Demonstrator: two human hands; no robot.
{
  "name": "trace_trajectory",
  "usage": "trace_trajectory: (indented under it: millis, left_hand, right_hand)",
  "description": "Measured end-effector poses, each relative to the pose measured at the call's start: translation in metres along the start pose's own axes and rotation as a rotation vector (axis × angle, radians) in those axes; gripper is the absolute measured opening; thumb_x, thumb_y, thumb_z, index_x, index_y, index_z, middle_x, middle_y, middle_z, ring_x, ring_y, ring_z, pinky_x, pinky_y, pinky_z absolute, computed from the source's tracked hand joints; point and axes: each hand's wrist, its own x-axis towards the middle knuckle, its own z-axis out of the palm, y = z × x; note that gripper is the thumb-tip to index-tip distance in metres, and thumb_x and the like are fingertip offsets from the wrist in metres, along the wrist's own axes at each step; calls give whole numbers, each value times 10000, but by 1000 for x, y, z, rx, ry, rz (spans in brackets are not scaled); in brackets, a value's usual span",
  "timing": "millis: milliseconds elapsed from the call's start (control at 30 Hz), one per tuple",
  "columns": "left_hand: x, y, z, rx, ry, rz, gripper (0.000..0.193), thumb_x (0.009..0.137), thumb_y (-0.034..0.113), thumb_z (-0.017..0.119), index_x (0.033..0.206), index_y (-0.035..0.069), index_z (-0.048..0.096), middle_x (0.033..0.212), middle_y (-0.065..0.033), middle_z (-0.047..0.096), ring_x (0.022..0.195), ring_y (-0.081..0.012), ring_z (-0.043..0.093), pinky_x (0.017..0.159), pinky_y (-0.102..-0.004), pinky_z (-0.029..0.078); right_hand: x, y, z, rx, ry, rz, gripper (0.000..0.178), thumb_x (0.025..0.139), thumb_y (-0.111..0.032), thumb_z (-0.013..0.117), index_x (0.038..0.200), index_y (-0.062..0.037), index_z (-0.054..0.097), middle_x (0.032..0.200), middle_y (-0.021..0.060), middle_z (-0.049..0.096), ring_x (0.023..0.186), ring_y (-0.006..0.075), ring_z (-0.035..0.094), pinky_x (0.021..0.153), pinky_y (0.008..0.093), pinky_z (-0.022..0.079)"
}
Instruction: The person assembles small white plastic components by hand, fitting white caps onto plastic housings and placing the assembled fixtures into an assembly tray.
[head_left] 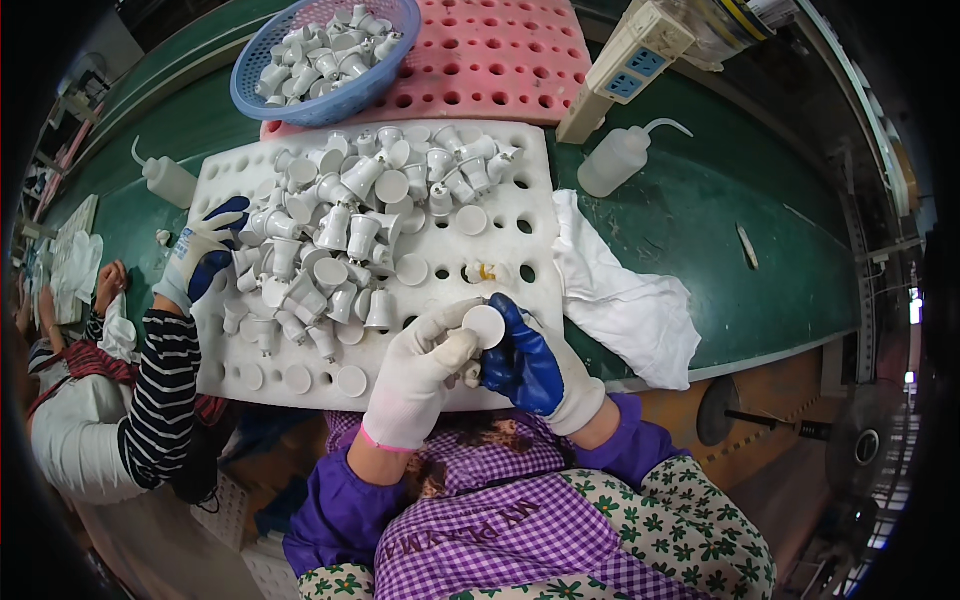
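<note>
My left hand (418, 368), in a white glove with a pink cuff, pinches a small white spotlight bulb (485, 327) by its side. From the other side, the blue-coated glove of my right hand (532, 368) closes on the same bulb. Its round, flat face is turned up, while my fingers hide most of its body. Both hands are over the near edge of a white foam board (450, 385) with holes. Many similar bulbs (335, 228) lie heaped on the board to the left, some with their metal pins showing. A few stand face up in holes near the front edge.
A blue basket (395, 70) of bulbs rests on pink foam (480, 50). White cloth (625, 300), squeeze bottles (615, 162) (168, 182) and a power strip (630, 65) surround the board. At left, a co-worker's gloved hand (205, 250) reaches to the heap.
</note>
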Motion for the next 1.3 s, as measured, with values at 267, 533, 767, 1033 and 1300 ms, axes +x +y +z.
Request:
trace_trajectory:
  millis: [267, 533, 767, 1033, 1300]
  left_hand:
    - [5, -2, 7, 98, 207, 69, 254, 881, 250, 637, 938, 5, 601, 676, 18, 572, 542, -42, 482, 502, -177, 380]
    - [14, -8, 6, 552, 184, 261, 359, 739, 242, 768, 913, -15, 586, 729, 13, 575, 596, -28, 476, 545, -191, 410]
    - [-5, -9, -5, 278, 45, 247, 324, 849, 167, 643, 1072, -21, 502, 838, -58, 590, 613, -81, 539, 557, -214, 456]
    - [-18, -8, -22, -274, -127, -110, 465, 984, 394, 399, 1149, -34, 475, 867, -115, 595, 565, -144, 563, 509, -233, 463]
    - [-18, -17, -24, -357, -184, -69, 350, 977, 323, 445, 1168, 31, 472, 1011, -81, 587, 699, -151, 581, 569, -260, 479]
  right_hand:
    - [-8, -10, 10, -830, -67, -101, 532, 773, -3, 618, 1277, -25, 450, 1038, 104, 579, 839, 254, 584, 677, 330, 488]
    - [-5, 6, -1, -722, -76, -178, 622, 714, -2, 619, 1305, -26, 429, 1071, 126, 565, 890, 278, 576, 706, 344, 483]
    - [-5, -22, 15, -752, -71, -377, 315, 859, -34, 606, 1159, 2, 518, 1042, 48, 594, 871, 135, 591, 762, 260, 496]
    - [-5, -38, 31, -496, -206, -204, 405, 767, -24, 733, 1126, 7, 548, 1087, 65, 605, 998, 118, 568, 907, 270, 462]
    - [-4, -38, 25, -406, -246, -161, 457, 738, 93, 654, 1174, 11, 541, 1165, 80, 583, 1053, 140, 560, 933, 283, 462]
